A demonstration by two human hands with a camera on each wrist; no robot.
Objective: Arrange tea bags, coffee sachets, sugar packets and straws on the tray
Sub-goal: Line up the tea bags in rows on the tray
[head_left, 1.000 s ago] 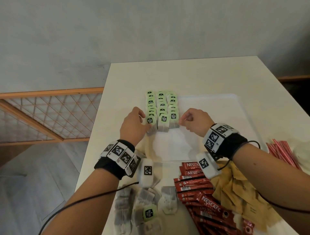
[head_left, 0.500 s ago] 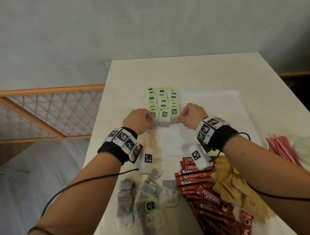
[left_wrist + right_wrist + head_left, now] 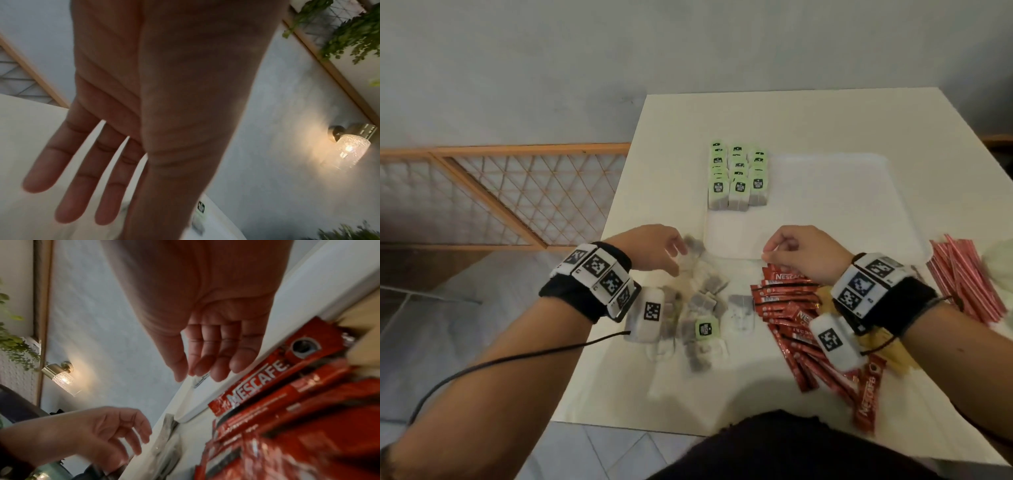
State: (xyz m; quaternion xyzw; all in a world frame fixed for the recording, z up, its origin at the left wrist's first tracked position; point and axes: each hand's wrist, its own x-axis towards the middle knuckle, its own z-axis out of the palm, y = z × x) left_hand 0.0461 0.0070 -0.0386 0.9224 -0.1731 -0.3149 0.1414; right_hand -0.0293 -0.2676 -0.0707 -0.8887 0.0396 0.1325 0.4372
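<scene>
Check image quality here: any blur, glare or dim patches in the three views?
Head view: mostly sharp, loose tea bags near the left hand smeared. Left wrist view: palm dim, fingertips soft, wall lamp flaring. Right wrist view: coffee sachets blurred nearest the lens.

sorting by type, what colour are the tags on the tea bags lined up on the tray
Light green with a dark logo, on the tea bags in the tray; clearest in the head view.

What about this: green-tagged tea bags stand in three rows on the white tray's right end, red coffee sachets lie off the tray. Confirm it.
One thing is wrong. The head view shows the green-tagged tea bags standing in three rows on the left end of the white tray, not the right. The red coffee sachets do lie off the tray, on the white table.
</scene>
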